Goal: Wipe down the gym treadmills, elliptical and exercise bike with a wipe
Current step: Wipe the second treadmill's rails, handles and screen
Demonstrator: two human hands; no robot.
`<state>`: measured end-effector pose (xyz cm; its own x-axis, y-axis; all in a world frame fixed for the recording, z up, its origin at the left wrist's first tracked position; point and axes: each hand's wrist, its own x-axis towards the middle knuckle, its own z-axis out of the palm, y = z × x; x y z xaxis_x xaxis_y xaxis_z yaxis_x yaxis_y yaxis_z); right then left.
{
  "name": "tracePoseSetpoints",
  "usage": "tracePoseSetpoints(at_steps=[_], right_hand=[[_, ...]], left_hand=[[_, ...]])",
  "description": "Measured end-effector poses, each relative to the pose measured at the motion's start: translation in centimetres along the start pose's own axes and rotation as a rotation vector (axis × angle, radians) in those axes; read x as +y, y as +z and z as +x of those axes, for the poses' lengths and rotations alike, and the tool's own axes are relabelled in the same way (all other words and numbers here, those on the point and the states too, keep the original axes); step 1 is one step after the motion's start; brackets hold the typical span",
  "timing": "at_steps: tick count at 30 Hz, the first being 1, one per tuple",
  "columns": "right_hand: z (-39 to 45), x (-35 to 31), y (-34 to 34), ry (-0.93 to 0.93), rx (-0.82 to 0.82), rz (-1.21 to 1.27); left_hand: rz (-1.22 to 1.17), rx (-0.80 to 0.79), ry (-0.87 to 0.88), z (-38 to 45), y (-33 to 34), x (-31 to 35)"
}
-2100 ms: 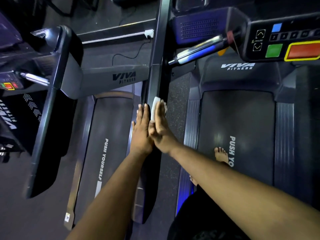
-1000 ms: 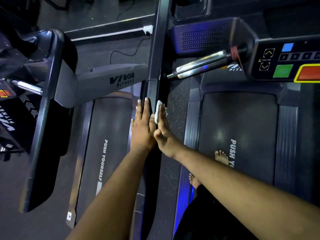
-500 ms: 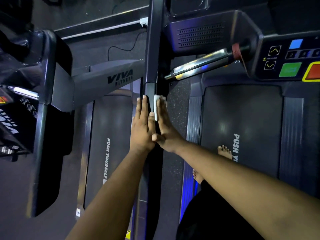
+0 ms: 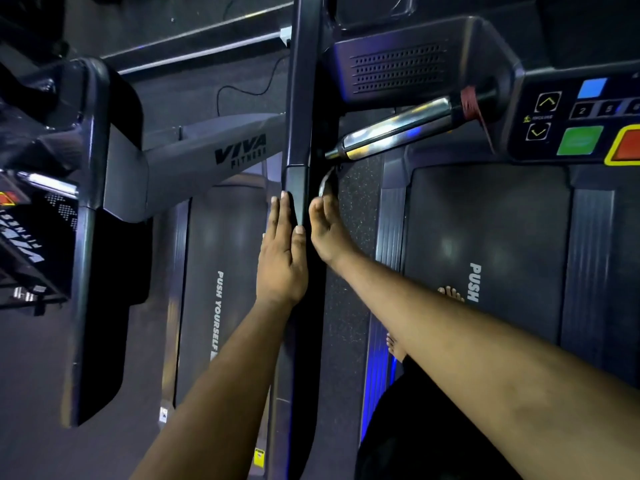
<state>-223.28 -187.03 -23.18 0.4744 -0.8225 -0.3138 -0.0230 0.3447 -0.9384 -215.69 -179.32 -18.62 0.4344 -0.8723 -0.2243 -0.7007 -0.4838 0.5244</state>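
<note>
Right hand [image 4: 327, 233] is pinching the white wipe [image 4: 325, 184] at its fingertips against the treadmill handrail's [image 4: 298, 140] right side, while the flat, open left hand [image 4: 282, 258] is pressing empty against the rail's left side.

Dark grey treadmill belt [image 4: 221, 271] w/ white lettering; black console panel [image 4: 581, 119] w/ blue, green, red-yellow buttons; black speckled rubber floor [image 4: 356, 202]; chrome handle bar [image 4: 391, 133].

Black cable [image 4: 242, 90] on dark floor [image 4: 41, 393]
</note>
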Motion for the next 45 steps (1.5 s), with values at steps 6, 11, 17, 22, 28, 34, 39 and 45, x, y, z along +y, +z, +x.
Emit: tracePoseSetpoints(at_steps=[6, 11, 17, 22, 28, 34, 39, 45], right_hand=[[-4.8, 1.6, 1.9, -0.068, -0.056, -0.026], [-3.1, 1.6, 0.1, -0.243, -0.129, -0.283], [-6.7, 2.3, 0.3, -0.367, -0.147, -0.384], [-10.2, 4.7, 2.1, -0.359, -0.184, -0.374], [-5.9, 1.7, 1.8, -0.376, -0.07, -0.413], [-13.9, 6.4, 4.8, -0.359, -0.029, -0.288], [-8.6, 3.7, 4.0, -0.289, 0.071, -0.182], [-11.7, 5.7, 5.9, -0.282, 0.162, -0.105]], left_hand=[[-0.038, 0.004, 0.015, 0.1, 0.0, -0.3], [-0.09, -0.008, 0.038, 0.0, -0.4, -0.1], [-0.096, 0.034, 0.02, -2.9, -0.3, -0.6], [-0.14, 0.025, -0.031, -7.2, 0.3, -3.2], [-0.22, -0.01, -0.056, -8.9, 0.3, -4.1], [-0.28, -0.044, -0.092, -11.1, 0.1, -5.4], [-0.214, -0.029, -0.046, -12.5, 0.4, -5.8], [-0.223, -0.017, -0.016, -13.3, 0.5, -5.9]])
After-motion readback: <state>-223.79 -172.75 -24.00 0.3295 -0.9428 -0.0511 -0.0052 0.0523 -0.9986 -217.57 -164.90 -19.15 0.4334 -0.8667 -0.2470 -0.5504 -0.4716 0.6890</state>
